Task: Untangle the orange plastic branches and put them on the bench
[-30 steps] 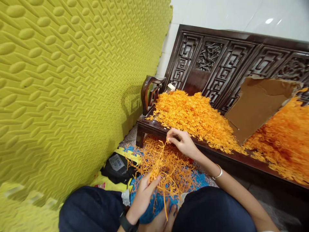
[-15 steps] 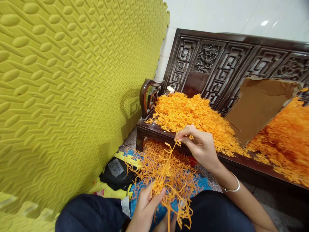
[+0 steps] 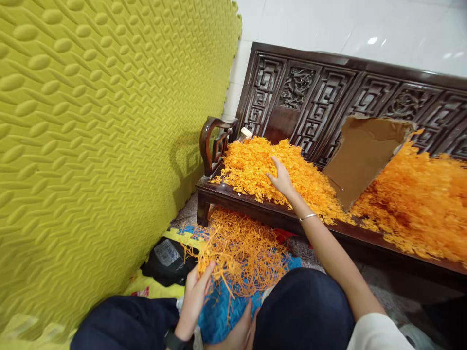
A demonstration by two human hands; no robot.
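My left hand [image 3: 198, 287], low in the view, is closed on a bunch of thin orange plastic strands [image 3: 207, 260]. Its thumb lies over the bunch, and loose ends stick out to the right. My right hand [image 3: 280, 179] reaches over the pile of small orange pieces [image 3: 251, 163] on the dark wooden bench [image 3: 233, 195]. Thumb and forefinger are apart, with nothing seen between them. Below the bench's front edge, a heap of thin orange stems [image 3: 251, 248] spreads over the blue mat [image 3: 215, 316].
Yellow foam matting [image 3: 102, 146] stands upright along the left. A cardboard sheet [image 3: 365, 155] leans on the bench between the near pile and a larger orange pile [image 3: 426, 204]. A black bag [image 3: 170, 262] lies beside the stems. My knees frame the bottom.
My right hand has left the strands and moved up and forward over the bench pile, its fingers now opened. My left hand, still holding the bunch, has shifted left. The view has turned slightly right.
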